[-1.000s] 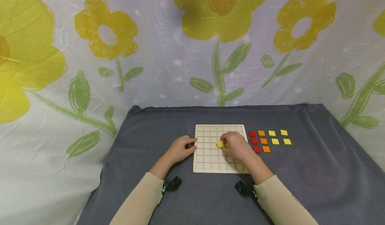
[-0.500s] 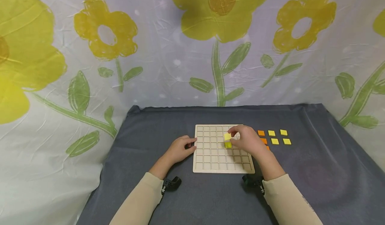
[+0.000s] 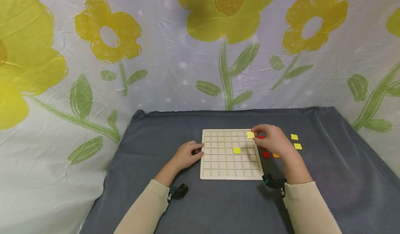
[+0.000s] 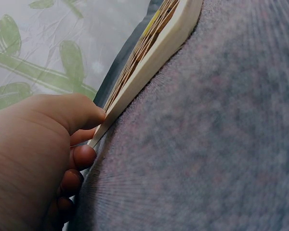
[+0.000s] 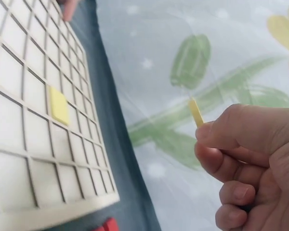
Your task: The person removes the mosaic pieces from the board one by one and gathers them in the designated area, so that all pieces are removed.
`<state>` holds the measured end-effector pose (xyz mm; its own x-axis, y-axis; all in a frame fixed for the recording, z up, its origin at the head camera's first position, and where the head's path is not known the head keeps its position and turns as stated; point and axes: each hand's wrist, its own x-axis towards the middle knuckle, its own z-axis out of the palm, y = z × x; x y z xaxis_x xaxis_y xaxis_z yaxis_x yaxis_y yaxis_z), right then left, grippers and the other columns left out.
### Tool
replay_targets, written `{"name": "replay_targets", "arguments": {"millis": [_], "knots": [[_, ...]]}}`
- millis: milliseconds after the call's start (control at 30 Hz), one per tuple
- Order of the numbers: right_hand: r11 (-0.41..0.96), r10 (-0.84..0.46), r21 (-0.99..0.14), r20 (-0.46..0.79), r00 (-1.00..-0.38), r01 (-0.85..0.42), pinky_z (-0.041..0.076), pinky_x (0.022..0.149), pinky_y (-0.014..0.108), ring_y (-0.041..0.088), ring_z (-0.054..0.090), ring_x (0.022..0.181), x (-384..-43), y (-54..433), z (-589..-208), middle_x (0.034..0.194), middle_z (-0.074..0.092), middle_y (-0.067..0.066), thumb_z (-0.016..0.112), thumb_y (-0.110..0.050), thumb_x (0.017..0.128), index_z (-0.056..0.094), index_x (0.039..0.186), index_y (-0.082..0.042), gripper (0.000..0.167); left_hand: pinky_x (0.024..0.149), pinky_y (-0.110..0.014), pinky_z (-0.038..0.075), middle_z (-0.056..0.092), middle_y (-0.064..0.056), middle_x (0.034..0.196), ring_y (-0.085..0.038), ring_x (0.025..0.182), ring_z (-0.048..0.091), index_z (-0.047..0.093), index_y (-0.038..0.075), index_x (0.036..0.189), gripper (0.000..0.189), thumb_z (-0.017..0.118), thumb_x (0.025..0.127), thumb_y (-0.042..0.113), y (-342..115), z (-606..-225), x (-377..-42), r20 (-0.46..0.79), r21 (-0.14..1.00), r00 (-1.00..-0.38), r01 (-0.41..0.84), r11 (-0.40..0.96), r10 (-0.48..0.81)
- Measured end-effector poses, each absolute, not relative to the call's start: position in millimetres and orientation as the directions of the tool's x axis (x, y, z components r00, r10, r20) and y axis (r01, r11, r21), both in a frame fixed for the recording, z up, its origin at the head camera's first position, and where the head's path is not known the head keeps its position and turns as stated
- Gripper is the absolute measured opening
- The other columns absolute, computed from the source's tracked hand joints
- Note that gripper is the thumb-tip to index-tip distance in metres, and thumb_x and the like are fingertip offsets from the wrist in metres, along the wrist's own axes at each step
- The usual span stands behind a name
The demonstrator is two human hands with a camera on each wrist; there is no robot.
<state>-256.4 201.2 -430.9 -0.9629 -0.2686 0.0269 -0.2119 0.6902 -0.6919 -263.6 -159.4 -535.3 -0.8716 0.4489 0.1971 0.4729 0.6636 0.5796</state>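
Note:
A pale wooden grid board (image 3: 215,164) lies on the dark cloth in front of me. One yellow tile (image 3: 237,150) sits in a cell right of its middle. My right hand (image 3: 273,140) pinches another yellow tile (image 3: 250,135) between thumb and fingers, over the board's far right corner. In the right wrist view that held tile (image 5: 196,112) shows edge-on, apart from the board. My left hand (image 3: 186,155) rests at the board's left edge, thumb and index fingertips touching it a little apart. The left wrist view shows the thumb against the wooden rim (image 4: 144,72).
Red tiles (image 3: 266,155) and an orange tile (image 3: 276,155) lie just right of the board, partly hidden by my right hand. Two yellow tiles (image 3: 294,136) lie farther right. A flower-printed sheet (image 3: 168,70) hangs behind the dark cloth (image 3: 218,206).
My right hand has lifted a yellow tile off the middle of the board and carried it away and to the right. The other yellow tile has stayed in its cell. My left hand has not moved.

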Motion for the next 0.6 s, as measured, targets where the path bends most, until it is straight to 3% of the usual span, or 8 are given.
{"name": "replay_targets", "arguments": {"millis": [167,433,600], "knots": [[0.698,-0.243,-0.692,0.013,-0.97,-0.184,0.044,0.062,0.037,0.027,0.052,0.075,-255,215,-426,0.106,0.064,0.01,0.07,-0.012,0.095,0.07,0.121,-0.005,0.027,0.066,-0.03,0.035,0.048,0.005,0.078,-0.011,0.067,0.041,0.068,0.006,0.136,0.04,0.071,0.098,0.02,-159,-535,-263,0.202,0.575,-0.87,0.478,0.665,0.45],[0.737,-0.217,-0.66,-0.033,-0.976,-0.142,0.046,0.075,0.041,0.03,0.054,0.093,-252,237,-420,0.117,0.064,0.015,0.067,-0.016,0.097,0.067,0.127,-0.005,0.032,0.066,-0.03,0.036,0.048,0.005,0.078,-0.011,0.068,0.042,0.069,0.006,0.135,0.039,0.071,0.098,0.019,-159,-536,-264,0.214,0.575,-0.866,0.486,0.659,0.452],[0.736,-0.206,-0.665,-0.044,-0.978,-0.125,0.05,0.082,0.044,0.034,0.055,0.106,-252,251,-420,0.116,0.064,0.016,0.068,-0.017,0.097,0.067,0.128,-0.002,0.034,0.066,-0.03,0.036,0.048,0.005,0.078,-0.011,0.068,0.042,0.069,0.006,0.135,0.039,0.071,0.098,0.019,-159,-537,-265,0.214,0.573,-0.866,0.486,0.66,0.452]]}}
